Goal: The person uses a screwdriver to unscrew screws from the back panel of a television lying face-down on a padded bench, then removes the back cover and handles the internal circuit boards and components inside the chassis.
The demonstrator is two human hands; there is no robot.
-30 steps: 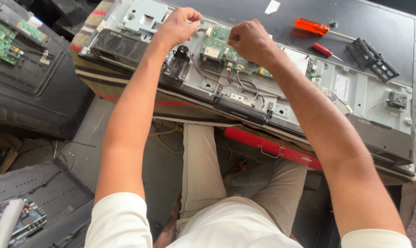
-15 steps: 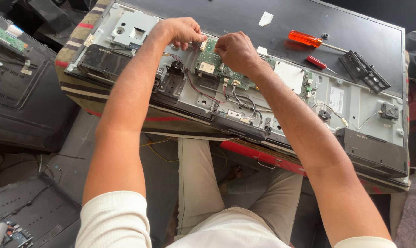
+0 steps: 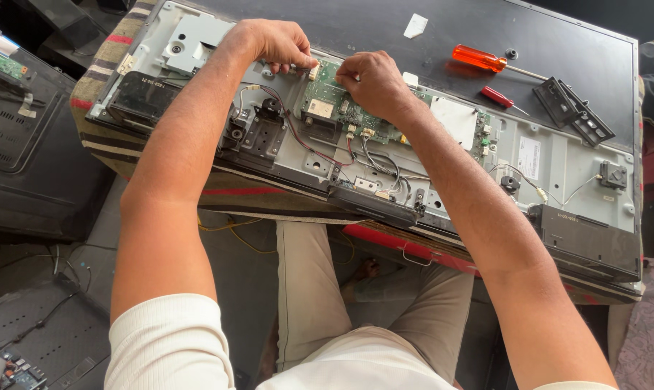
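Green circuit board (image 3: 341, 108) sits screwed into the grey metal chassis (image 3: 486, 155) of an opened flat-panel set, which lies face down across the surface. Head view (the only one supplied): the left hand (image 3: 273, 43) rests at the board's upper left corner, fingers pinched narrow on a small white connector (image 3: 313, 71), apparently to work it at its socket. The right hand (image 3: 370, 83) presses down on the board's top edge, fingers curled close, likely steadying it; whether they grip anything cannot be told. Red and black wires (image 3: 298, 137) run from the board toward the lower frame. An orange-handled screwdriver (image 3: 478, 58) and a smaller red one (image 3: 497, 96) lie well apart on the dark back panel (image 3: 385, 29), within reach.
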